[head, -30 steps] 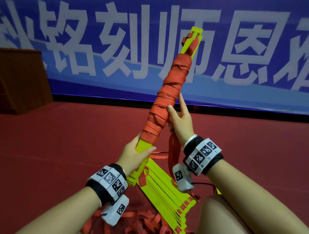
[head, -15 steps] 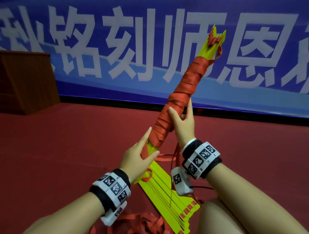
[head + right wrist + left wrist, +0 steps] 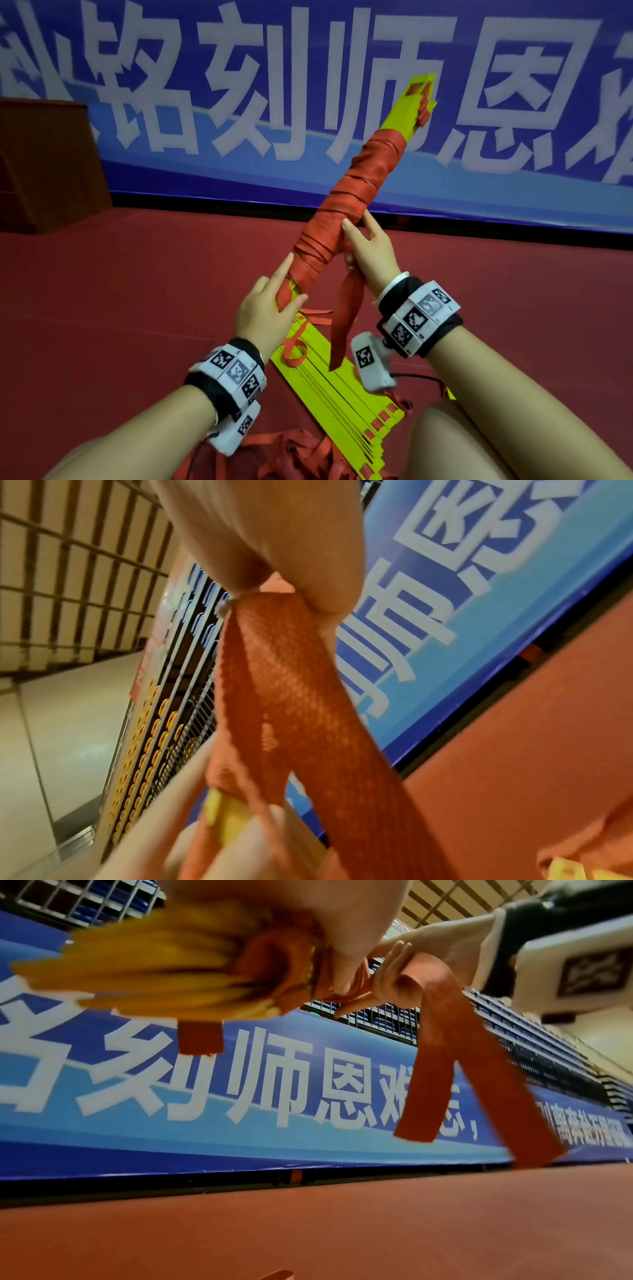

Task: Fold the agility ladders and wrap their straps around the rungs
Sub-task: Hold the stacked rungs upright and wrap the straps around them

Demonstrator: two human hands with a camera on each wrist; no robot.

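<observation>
A bundle of yellow rungs wound in orange strap (image 3: 346,209) slants up and to the right in front of me. My left hand (image 3: 270,308) grips its lower end, index finger stretched along the wrapping; the yellow rung ends (image 3: 164,969) fan out beside that hand (image 3: 329,928). My right hand (image 3: 368,246) holds the bundle's middle and pinches the loose strap end (image 3: 344,325), which hangs down in two tails (image 3: 455,1069). Up close the strap (image 3: 291,696) runs out from under the right hand (image 3: 291,547).
A second folded ladder of yellow rungs (image 3: 342,387) lies on the red floor (image 3: 120,308), its orange strap heaped loose (image 3: 294,452) near my knee (image 3: 452,442). A blue banner (image 3: 239,102) lines the wall ahead. A brown wooden stand (image 3: 44,161) is at left.
The bundle has tilted further right and turned. My left hand slid up its lower end with the index finger stretched out. The right hand shifted up, the strap tails now hanging below it.
</observation>
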